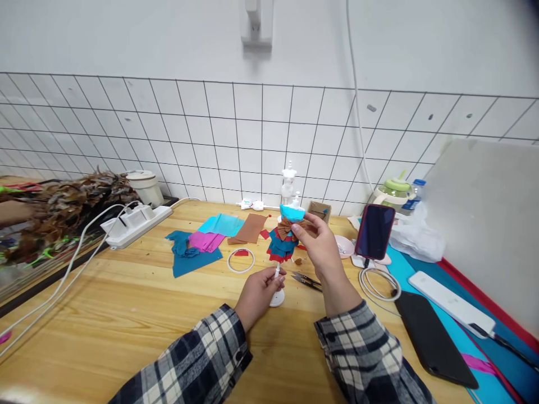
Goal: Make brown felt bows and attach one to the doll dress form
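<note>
A small white dress-form mannequin (296,200) wears a crepe paper dress (282,245), with a light blue top, a brown bow at the waist and a tiered teal and red skirt. My left hand (259,292) is closed around the stand pole below the skirt, just above the round white base (277,298). At the waist, my right hand (323,247) grips the dress from the right, thumb by the brown bow; its fingertips are partly hidden behind. Thread snips (307,281) lie on the table beneath that hand. Behind stands a second, bare white mannequin (288,182).
Teal (196,262), pink (207,241), light blue (221,225) and brown paper (248,228) lie left of the mannequin, near a white ring (241,260). A phone (374,231), cable (379,284) and power bank (451,303) occupy the right; a power strip (137,226) lies left. Another person's hand (17,213) shows far left.
</note>
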Action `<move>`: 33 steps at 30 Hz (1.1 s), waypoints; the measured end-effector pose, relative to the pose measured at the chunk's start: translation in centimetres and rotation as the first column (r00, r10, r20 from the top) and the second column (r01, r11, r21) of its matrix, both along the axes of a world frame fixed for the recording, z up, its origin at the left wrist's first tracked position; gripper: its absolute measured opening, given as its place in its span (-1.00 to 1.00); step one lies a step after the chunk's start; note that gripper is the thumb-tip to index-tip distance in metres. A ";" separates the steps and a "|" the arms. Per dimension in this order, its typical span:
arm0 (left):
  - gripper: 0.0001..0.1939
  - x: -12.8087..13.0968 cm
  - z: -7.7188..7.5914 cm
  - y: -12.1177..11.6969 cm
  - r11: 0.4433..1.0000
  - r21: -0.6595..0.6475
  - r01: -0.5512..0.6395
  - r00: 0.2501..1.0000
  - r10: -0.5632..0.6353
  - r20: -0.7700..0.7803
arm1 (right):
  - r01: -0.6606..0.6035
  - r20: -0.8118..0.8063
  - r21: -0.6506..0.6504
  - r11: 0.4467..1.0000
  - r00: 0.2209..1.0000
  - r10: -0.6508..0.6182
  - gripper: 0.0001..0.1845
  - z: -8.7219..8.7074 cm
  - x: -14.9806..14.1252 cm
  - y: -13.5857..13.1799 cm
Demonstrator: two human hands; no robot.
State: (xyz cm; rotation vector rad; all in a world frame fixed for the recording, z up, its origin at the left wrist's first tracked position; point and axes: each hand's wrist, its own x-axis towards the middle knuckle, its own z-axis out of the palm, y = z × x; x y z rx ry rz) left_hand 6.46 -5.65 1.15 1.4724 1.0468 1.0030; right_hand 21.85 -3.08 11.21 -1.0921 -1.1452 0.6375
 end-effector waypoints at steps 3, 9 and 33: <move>-0.64 -0.1 -0.3 0.1 1.000 -0.028 0.003 1.000 -0.003 -0.012 | 0.009 0.039 0.014 1.000 0.999 -0.009 -0.41 0.3 0.6 0.0; -0.62 -0.2 -0.3 0.1 1.000 -0.012 0.003 0.998 -0.003 -0.059 | 0.064 0.213 0.093 0.994 0.973 -0.083 -0.45 1.4 1.4 -0.4; -0.62 -0.2 -0.5 0.0 1.000 -0.008 0.009 0.998 -0.010 -0.058 | 0.055 0.101 0.099 0.994 0.993 -0.065 -0.80 1.4 1.2 -0.4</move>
